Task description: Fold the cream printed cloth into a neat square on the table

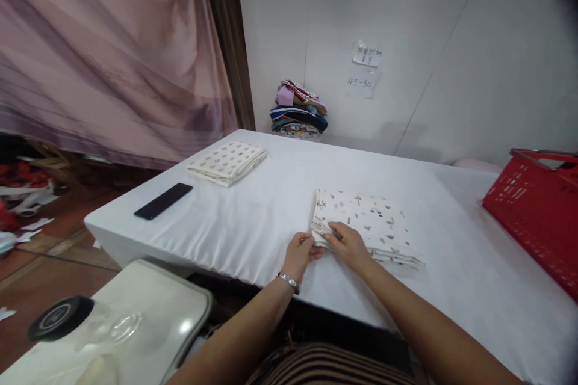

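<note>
A folded white cloth with a small grey-green print lies on the white-covered table in front of me. Its near left corner is between my hands. My left hand, with a silver bracelet at the wrist, pinches the layered edge at that corner. Fingers curled, my right hand grips the top layers just beside it. The fingertips of both hands are partly hidden by the fabric. Farther left on the table lies a second folded cloth with a grey heart-like print, apart from both hands.
A black flat object lies near the table's left edge. At the right stands a red plastic basket. Against the wall is a pile of folded fabrics. A white surface with a black round item is at lower left.
</note>
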`<state>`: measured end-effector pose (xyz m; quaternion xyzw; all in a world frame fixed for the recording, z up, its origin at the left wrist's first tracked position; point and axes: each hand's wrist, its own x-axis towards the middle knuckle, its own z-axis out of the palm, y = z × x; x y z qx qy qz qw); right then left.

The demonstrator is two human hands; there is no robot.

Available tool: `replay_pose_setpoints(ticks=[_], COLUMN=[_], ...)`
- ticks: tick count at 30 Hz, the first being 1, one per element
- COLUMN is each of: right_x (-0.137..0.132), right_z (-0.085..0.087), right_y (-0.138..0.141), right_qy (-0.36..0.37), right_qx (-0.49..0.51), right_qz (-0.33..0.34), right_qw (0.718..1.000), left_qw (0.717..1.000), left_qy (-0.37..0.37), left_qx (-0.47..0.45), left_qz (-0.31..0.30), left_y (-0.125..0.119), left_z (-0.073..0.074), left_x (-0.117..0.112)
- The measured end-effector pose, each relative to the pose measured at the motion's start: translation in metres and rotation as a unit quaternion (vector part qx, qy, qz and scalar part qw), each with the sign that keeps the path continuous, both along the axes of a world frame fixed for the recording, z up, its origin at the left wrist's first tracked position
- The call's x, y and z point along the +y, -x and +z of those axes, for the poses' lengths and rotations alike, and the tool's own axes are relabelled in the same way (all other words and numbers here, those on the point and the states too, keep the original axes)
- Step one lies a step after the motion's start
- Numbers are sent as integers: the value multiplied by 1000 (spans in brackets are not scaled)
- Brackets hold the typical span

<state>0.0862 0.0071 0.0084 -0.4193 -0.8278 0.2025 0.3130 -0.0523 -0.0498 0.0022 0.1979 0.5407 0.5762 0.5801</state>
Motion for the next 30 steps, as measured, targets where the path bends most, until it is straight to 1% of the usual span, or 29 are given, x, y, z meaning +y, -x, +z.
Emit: replay_pose_setpoints(ticks=[5, 8, 19, 24, 27, 30], right_x=[0, 0, -2, -3, -5, -8], right_z=[-2, -3, -4, -6, -9, -14], right_y=[2, 2, 3, 4, 6, 7], right_qy=[-9, -11, -29, -32, -53, -100], right_qx=[-22, -28, -34, -32, -46, -69], right_qz=[0, 5, 5, -13, -22, -5], right_qw=[1000, 1000, 999, 999, 997, 993], left_qw=[1000, 999, 998, 999, 998, 998], left_qy=[-18, -13, 33, 12, -6, -24], left_qx=[17, 32, 58, 51, 59, 65], left_qz=[-18, -22, -10, 5, 9, 11], left_y=[-1, -3, -5, -3, -4, -6], left_z=[-1, -1, -4, -4, -4, -6], left_x=[-1, 1, 10, 2, -1, -2])
